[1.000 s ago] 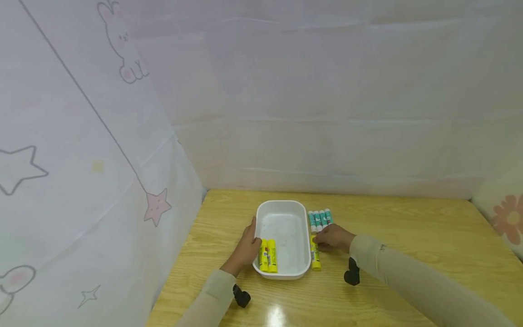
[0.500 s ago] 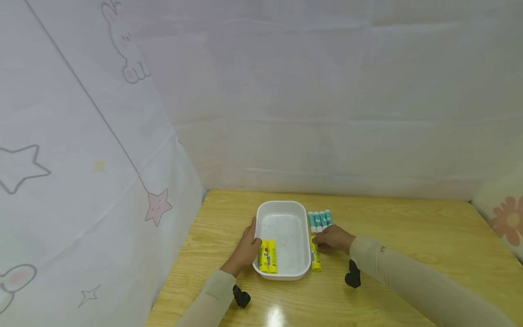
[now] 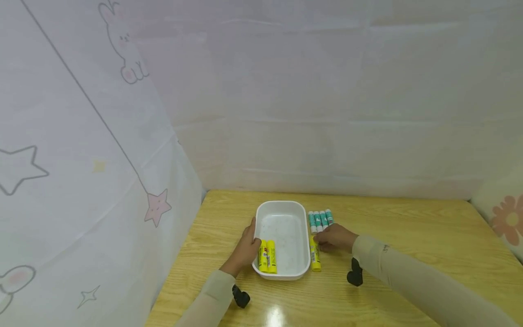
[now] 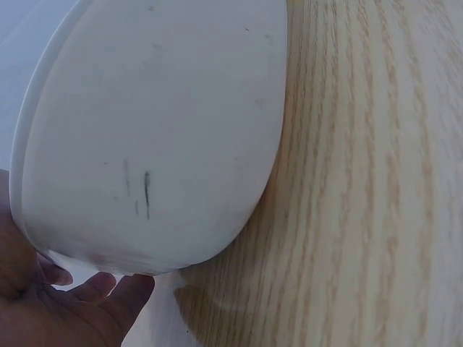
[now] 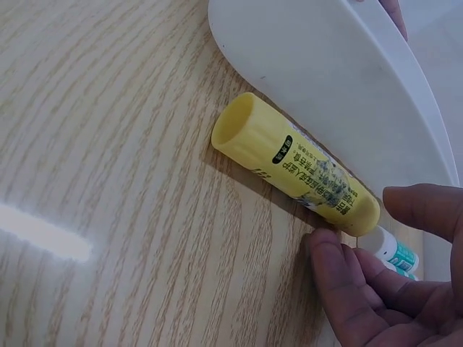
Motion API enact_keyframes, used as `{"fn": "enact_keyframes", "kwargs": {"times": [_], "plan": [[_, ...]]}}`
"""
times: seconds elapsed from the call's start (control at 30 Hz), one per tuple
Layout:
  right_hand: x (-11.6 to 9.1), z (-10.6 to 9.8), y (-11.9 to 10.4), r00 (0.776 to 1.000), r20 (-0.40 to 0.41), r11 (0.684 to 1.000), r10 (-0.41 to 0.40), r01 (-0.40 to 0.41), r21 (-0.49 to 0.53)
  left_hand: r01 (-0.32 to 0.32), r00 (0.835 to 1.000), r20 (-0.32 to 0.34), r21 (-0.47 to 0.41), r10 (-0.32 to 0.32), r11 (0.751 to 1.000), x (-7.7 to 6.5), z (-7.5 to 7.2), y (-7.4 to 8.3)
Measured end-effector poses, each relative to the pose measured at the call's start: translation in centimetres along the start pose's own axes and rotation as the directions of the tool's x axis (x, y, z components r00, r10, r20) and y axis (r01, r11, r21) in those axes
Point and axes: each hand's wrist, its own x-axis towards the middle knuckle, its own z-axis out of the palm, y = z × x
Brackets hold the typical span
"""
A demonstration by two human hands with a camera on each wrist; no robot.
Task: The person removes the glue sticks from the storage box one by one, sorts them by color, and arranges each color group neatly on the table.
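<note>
My left hand grips the near left rim of a white tray, thumb over the edge. Beneath the rim its fingers lie along the outer wall in the left wrist view. Two yellow glue sticks lie side by side in the tray's near left corner. Just outside the right wall, a third yellow glue stick rests on the table with its hollow end facing the person. My right hand pinches its far end between thumb and fingers.
Several small white-and-teal glue sticks lie in a row beyond the right hand, beside the tray. The wooden table backs onto a pale cloth wall, with a printed cloth at the left.
Almost nothing differs. My right wrist has shifted very slightly to the right; the tray and the glue sticks stay where they were.
</note>
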Motion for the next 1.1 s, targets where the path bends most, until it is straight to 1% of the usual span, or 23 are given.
{"fn": "enact_keyframes", "kwargs": {"times": [0.3,0.53,0.73,1.0,1.1], "plan": [[0.1,-0.2,0.1,1.000,0.021,0.999,-0.001,0.000,0.036,0.008,1.000,-0.003,-0.016,-0.008,1.000,0.2,0.0,-0.1],[-0.2,-0.4,0.1,1.000,0.024,1.000,0.006,-0.007,0.013,0.010,1.000,-0.001,-0.023,-0.010,1.000,0.1,0.0,-0.1],[-0.7,-0.9,-0.4,0.998,0.060,1.000,-0.003,0.003,0.006,0.018,1.000,-0.001,-0.014,-0.018,1.000,0.1,0.0,-0.2],[-0.8,-1.2,-0.8,0.997,0.070,0.999,0.011,-0.014,0.045,0.008,1.000,0.000,-0.026,-0.008,1.000,0.0,0.1,-0.1],[-1.0,-1.3,-1.4,0.997,0.075,1.000,0.003,-0.005,0.024,0.010,1.000,0.000,-0.029,-0.010,1.000,0.0,0.0,0.1]]}}
